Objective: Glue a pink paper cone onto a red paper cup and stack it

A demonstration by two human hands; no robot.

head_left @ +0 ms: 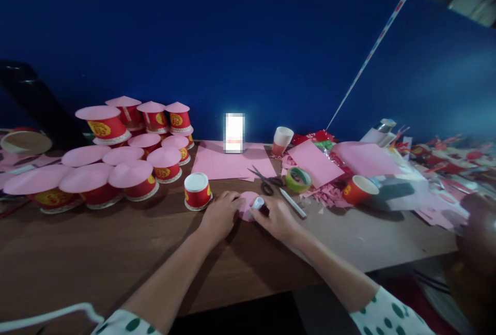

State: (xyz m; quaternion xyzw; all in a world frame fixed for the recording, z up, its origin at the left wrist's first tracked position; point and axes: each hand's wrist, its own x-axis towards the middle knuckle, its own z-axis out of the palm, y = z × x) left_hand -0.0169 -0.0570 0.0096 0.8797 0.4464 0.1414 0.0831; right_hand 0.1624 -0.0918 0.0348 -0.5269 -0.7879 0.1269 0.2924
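My right hand [279, 217] grips a small white cylinder, which looks like a glue stick [258, 202], tilted against a pink paper circle [245, 204] on the table. At the circle's left edge, the bent fingers of my left hand [220, 216] hold the paper. Just left of that hand stands a red paper cup [197, 193], upside down, its white base bare. Behind my right hand lie black-handled scissors [267, 182] and a white pen-like stick [292, 202]. A roll of green tape [298, 180] is beside them.
Stacked upside-down red cups with pink paper tops [132, 174] fill the left side. A glowing phone [234, 133] stands behind pink sheets [205, 162]. At right are paper scraps [329, 196], a tipped red cup [360, 190] and another person's blurred arm [478, 231].
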